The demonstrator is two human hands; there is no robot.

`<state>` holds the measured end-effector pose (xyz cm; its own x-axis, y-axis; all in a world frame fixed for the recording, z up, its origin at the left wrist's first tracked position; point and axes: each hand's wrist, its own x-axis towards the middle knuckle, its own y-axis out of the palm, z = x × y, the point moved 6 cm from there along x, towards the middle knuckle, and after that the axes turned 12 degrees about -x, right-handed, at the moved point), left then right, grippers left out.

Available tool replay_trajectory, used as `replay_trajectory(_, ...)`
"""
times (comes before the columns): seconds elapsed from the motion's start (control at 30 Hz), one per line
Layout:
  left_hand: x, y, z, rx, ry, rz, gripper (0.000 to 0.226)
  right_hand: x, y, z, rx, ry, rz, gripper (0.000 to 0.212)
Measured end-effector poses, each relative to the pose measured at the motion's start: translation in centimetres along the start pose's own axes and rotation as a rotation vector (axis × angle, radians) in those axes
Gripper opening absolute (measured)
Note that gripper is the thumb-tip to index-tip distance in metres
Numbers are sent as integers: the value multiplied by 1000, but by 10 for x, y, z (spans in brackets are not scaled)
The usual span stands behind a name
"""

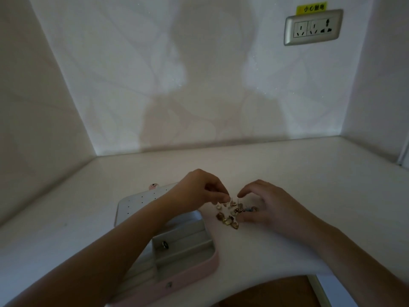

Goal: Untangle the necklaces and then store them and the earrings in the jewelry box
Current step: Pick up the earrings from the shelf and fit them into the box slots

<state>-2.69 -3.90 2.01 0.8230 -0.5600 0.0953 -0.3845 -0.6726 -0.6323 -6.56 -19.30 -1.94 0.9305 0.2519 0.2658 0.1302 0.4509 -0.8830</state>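
Note:
A pile of small stud earrings lies on the white desk, just right of the open pink jewelry box. My left hand reaches over the box's perforated lid and pinches one earring at the pile's left top edge. My right hand hovers curved over the pile's right side, its fingertips touching the earrings; I cannot make out whether it holds one. A dark ring sits in one grey compartment of the box. No necklace is visible.
The white desk sits in an alcove with walls at left, back and right. A wall socket with a yellow label is high on the back wall. The desk's front edge curves in near my body, with brown floor below.

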Motion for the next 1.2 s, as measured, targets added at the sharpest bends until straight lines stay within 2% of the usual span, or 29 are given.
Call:
replay_trajectory(0.13, -4, -6, 1, -137, -71, -27, 3, 4, -9, 1, 248, 56, -61, 34)
replay_trajectory(0.23, -6, -9, 6, -249, -120, -66, 7, 14, -12, 8, 369, 41, 24, 33)
replay_trajectory(0.4, -10, -21, 11, -380, -152, -189, 8, 43, -15, 23, 375, 5, 278, 45)
replay_trajectory(0.6, -18, -38, 14, -537, -144, -299, 17, 80, -12, 51, 336, -76, 417, 35)
replay_trajectory(0.83, -29, -57, 25, -641, -171, -398, 14, 98, -8, 55, 534, -86, 156, 21)
replay_trajectory(1.03, -31, -54, 29, -743, -210, -397, 9, 85, -10, 63, 495, -180, -11, 26)
replay_trajectory(1.2, -32, -52, 31, -778, -208, -386, 11, 76, -18, 73, 384, -262, -169, 15)
